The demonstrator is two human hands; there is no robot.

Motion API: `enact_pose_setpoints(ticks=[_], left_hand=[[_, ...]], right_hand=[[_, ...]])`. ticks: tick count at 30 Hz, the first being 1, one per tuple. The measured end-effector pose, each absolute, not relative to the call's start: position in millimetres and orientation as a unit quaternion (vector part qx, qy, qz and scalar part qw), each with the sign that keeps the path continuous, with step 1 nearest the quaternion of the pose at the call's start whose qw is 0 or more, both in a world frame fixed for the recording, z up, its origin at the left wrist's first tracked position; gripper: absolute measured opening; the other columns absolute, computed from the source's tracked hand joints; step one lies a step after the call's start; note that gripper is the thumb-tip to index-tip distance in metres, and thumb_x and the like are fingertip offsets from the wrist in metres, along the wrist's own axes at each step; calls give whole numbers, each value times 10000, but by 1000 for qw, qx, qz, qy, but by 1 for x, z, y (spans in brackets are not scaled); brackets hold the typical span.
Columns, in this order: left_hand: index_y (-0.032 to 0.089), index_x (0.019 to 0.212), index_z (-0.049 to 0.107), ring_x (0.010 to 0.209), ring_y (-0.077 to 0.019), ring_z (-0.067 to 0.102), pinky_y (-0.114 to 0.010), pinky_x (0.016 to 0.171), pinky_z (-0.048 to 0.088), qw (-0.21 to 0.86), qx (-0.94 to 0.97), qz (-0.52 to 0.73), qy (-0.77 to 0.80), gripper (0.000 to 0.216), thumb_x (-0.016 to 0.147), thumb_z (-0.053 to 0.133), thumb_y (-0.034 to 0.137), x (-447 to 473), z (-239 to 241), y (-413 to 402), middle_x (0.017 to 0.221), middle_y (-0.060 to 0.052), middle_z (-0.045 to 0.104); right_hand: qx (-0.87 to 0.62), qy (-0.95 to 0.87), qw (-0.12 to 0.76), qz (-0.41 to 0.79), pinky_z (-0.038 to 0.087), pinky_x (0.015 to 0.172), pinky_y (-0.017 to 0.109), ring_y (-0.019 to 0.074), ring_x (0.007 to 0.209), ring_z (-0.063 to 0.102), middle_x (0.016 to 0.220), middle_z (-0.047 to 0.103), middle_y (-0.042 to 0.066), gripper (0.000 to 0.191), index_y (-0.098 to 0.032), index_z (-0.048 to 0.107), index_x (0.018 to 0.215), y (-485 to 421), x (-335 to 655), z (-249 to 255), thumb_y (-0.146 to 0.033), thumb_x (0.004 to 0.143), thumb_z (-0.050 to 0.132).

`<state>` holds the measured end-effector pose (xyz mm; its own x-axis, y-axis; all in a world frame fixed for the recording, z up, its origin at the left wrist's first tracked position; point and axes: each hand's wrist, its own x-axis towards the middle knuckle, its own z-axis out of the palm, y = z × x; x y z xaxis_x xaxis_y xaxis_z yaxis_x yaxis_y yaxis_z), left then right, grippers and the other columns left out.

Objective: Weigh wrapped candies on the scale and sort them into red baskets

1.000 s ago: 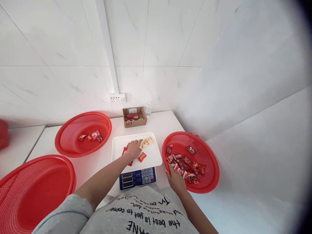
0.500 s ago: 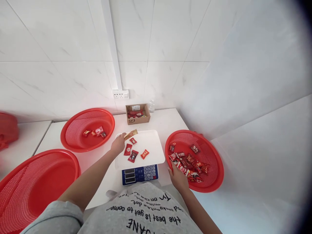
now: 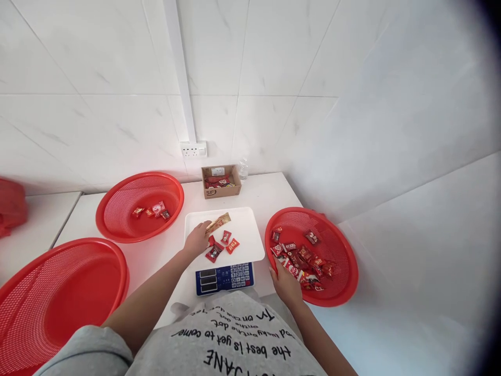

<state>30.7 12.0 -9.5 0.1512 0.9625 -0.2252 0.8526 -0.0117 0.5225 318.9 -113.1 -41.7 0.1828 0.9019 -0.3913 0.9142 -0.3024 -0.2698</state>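
My left hand is closed on the near end of a long gold packet over the white tray of a scale. Close by its fingers, several small red-wrapped candies lie together on the tray; one is partly covered by the hand. My right hand grips the left rim of a red perforated basket, fingers hidden inside the edge. Wrapped snacks in red, white and dark packaging are heaped in that basket. Below the tray shows the scale's blue keypad panel.
An open cardboard box with red packets stands behind the tray, beside a clear plastic item. To the left are a red basket with a few candies and a larger red basket. A wall socket sits above the table.
My left hand has moved right and slightly nearer, carrying the gold packet. The candies beside it have shifted right into a tighter group. My right hand stays on the basket rim.
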Motion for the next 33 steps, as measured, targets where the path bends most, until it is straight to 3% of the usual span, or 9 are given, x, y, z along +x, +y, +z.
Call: enact_pose_setpoints(ticks=[8, 15, 19, 22, 27, 33], left_hand=[[193, 1284, 334, 942, -260, 585, -340, 747, 428, 251, 654, 77, 710, 476, 816, 400, 247, -2, -8, -29, 1173, -141, 548], [175, 1334, 245, 808, -216, 612, -288, 675, 420, 338, 638, 93, 686, 555, 820, 425, 285, 20, -11, -45, 929, -86, 638], [197, 1346, 232, 745, -188, 609, -277, 654, 430, 374, 630, 108, 672, 568, 822, 429, 292, 36, -12, -31, 894, -56, 635], [201, 1332, 291, 863, -217, 594, -316, 704, 446, 320, 659, 98, 673, 520, 828, 403, 261, 37, -12, -23, 1015, -88, 611], [181, 1226, 469, 1145, -254, 442, -384, 949, 369, 167, 751, 130, 626, 415, 815, 435, 233, 31, -18, -25, 1216, -118, 508], [250, 1222, 490, 1312, -293, 225, -464, 1048, 252, 179, 815, 113, 540, 467, 767, 552, 337, 37, -35, -32, 1378, -71, 371]], right_hand=[[777, 582, 33, -239, 419, 755, 333, 246, 977, 581, 1151, 581, 119, 513, -210, 290, 1364, -115, 318, -44, -411, 896, 229], [774, 584, 43, -241, 415, 768, 334, 238, 1001, 570, 1201, 552, 132, 523, -193, 284, 1369, -114, 318, -44, -412, 899, 209], [773, 587, 41, -239, 411, 760, 334, 240, 990, 573, 1166, 572, 129, 522, -197, 284, 1366, -114, 319, -43, -416, 899, 207], [771, 588, 41, -241, 411, 749, 334, 240, 974, 579, 1148, 582, 128, 522, -201, 276, 1367, -114, 319, -42, -419, 899, 203], [772, 586, 36, -243, 413, 748, 344, 253, 997, 570, 1183, 567, 120, 511, -210, 287, 1360, -113, 318, -40, -411, 897, 213], [773, 585, 39, -244, 410, 763, 341, 245, 996, 574, 1169, 575, 130, 513, -204, 283, 1364, -113, 318, -40, -411, 899, 215]])
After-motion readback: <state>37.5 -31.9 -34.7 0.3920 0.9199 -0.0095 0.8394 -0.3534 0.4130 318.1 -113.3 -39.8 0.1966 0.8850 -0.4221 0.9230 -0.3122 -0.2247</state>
